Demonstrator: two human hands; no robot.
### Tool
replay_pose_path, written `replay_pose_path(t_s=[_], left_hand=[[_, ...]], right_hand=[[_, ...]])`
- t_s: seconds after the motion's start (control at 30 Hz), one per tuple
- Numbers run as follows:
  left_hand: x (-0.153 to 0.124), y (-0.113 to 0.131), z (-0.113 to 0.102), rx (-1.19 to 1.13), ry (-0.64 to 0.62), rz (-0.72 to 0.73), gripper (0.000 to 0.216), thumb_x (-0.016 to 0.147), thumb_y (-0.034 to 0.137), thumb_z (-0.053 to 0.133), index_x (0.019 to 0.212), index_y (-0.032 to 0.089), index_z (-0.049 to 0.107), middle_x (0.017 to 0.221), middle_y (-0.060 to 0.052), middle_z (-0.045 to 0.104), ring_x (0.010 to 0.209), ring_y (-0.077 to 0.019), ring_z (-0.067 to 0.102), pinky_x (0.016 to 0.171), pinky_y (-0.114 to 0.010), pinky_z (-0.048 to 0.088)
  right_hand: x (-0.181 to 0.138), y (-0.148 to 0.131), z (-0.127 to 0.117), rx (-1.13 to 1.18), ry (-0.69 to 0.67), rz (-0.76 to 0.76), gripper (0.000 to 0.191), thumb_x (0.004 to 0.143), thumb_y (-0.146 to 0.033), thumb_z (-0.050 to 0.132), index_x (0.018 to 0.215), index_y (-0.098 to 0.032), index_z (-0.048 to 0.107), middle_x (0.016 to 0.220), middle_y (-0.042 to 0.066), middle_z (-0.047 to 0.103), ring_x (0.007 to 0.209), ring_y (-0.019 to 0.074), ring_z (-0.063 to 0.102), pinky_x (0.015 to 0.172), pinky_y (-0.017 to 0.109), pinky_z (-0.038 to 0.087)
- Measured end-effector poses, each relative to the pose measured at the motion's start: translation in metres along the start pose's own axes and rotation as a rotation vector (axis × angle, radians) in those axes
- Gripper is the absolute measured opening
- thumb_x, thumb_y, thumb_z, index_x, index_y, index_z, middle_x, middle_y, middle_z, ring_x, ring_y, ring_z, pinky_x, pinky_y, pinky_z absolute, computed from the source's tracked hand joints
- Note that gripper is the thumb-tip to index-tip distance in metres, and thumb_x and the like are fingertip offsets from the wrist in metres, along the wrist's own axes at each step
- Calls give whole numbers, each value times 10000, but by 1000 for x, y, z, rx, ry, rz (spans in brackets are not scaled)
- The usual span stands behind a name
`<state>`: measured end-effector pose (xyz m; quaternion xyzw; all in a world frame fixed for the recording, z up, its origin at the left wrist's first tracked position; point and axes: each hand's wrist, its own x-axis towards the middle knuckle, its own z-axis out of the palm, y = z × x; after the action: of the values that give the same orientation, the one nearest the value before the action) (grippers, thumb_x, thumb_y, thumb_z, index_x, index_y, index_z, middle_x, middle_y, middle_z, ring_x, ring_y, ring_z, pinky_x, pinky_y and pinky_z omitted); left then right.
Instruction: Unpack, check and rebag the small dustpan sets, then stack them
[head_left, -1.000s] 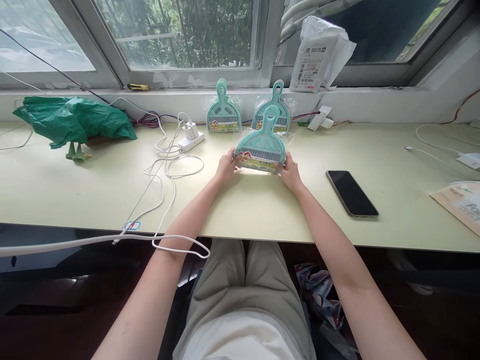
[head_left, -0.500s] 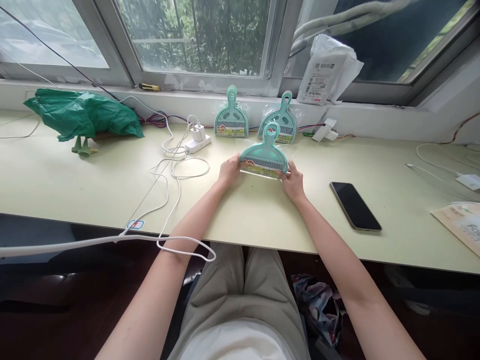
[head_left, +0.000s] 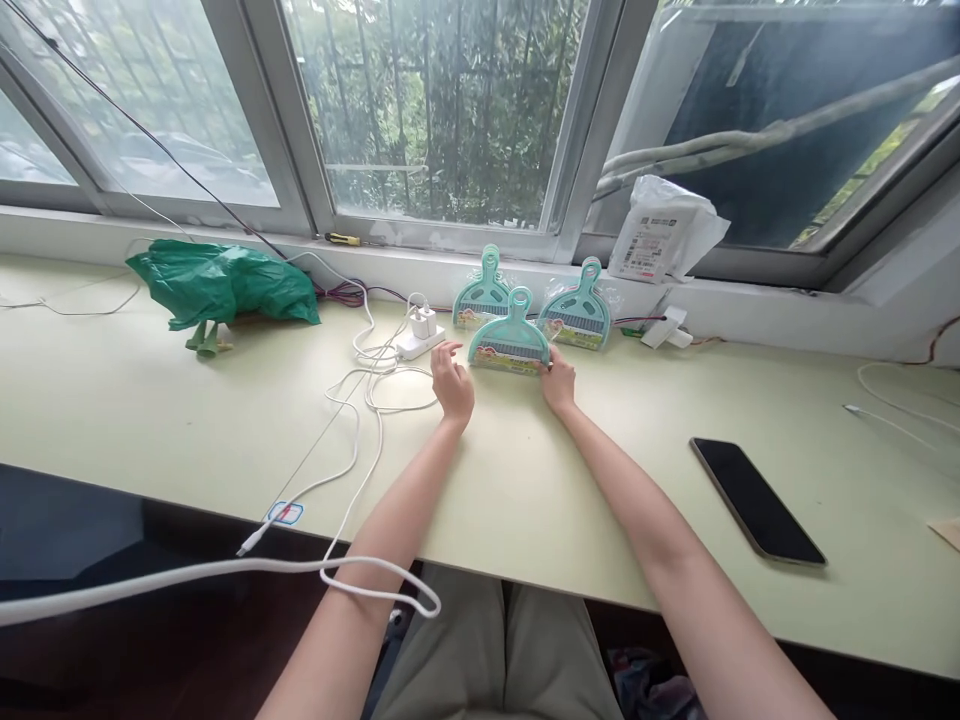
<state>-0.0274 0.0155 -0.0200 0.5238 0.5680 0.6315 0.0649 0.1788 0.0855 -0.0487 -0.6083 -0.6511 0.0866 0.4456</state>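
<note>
A teal mini dustpan and brush set in clear wrap stands upright on the table, its handle pointing up. My right hand grips its lower right corner. Just off its left side, my left hand is open, fingers apart and loosely bent, holding nothing. Two similar wrapped sets lean against the wall under the window: the left set partly behind the front one, and the right set just right of it.
A white power strip with tangled white cables lies left of my left hand; one cable loops across my left forearm. A green plastic bag lies at left, a black phone at right. A white wrapped packet leans on the sill.
The front dustpan set has moved away from me, closer to the two at the wall. My left hand has let go of it and shifted left. The view has tilted up.
</note>
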Motion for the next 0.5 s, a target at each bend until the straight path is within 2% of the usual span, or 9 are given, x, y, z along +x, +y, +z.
replay_pose_path(t_s=[0.1, 0.2, 0.3, 0.5], left_hand=[[6, -8, 0, -37, 22, -53, 392, 747, -20, 318, 869, 227, 597, 1090, -67, 597, 975, -185, 601, 820, -312, 488], [8, -17, 9, -70, 18, -98, 368, 746, -21, 322, 773, 217, 601, 959, -47, 620, 858, -159, 611, 766, -287, 490], [6, -23, 18, -125, -18, -93, 326, 779, 18, 354, 730, 211, 612, 872, -33, 630, 829, -149, 607, 736, -264, 488], [5, -25, 22, -179, -36, -218, 302, 788, 69, 372, 684, 211, 618, 798, -19, 639, 745, -136, 591, 653, -250, 471]], right_hand=[[24, -11, 30, -8, -1, -11, 394, 842, -231, 518, 1225, -265, 600, 925, 78, 713, 834, 269, 642, 816, 381, 466], [44, -18, 56, -46, 9, -8, 438, 854, -186, 489, 1285, -222, 561, 978, 106, 709, 893, 277, 636, 812, 371, 461], [62, -20, 76, -71, 18, -15, 457, 867, -162, 472, 1320, -182, 529, 1022, 134, 699, 924, 283, 630, 809, 367, 457], [89, -16, 99, -37, 75, 2, 404, 868, -172, 490, 1266, -142, 551, 1033, 158, 665, 939, 280, 613, 833, 378, 455]])
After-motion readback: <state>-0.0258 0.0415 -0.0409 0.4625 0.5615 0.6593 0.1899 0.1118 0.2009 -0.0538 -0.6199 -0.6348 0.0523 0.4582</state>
